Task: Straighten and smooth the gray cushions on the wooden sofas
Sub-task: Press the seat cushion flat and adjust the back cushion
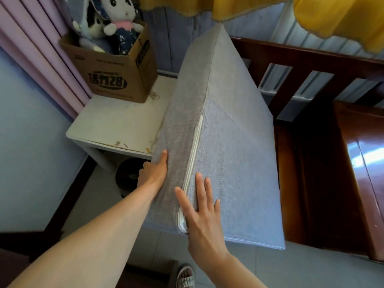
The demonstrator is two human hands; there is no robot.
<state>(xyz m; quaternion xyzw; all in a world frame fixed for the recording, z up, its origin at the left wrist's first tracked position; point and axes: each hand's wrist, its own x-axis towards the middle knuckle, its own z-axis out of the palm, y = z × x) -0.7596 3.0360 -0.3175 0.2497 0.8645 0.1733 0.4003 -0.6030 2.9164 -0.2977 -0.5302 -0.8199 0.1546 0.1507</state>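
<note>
The right hand (202,206) lies flat on the gray cushion (226,142), fingers straight and spread, pressing the fabric just beside a white zipper (194,161) that runs up the seam past the thumb. The left hand (153,173) grips the cushion's left edge: the thumb lies along the near face and the fingers wrap round behind it, out of sight. Between the two hands the cushion is held up on edge, tilted, its far corner pointing away from the person.

To the right of the right hand is the wooden sofa (332,163), its seat boards bare and shiny, its slatted back rising beyond the cushion's far end. The cushion's right side hangs over the sofa's seat; whether it touches the wood cannot be told.

Left of the left hand stands a white side table (112,123), with a cardboard box (116,80) on it holding plush toys (118,17). Below the wrists, a sandalled foot (186,276) stands on the tiled floor (291,269).
</note>
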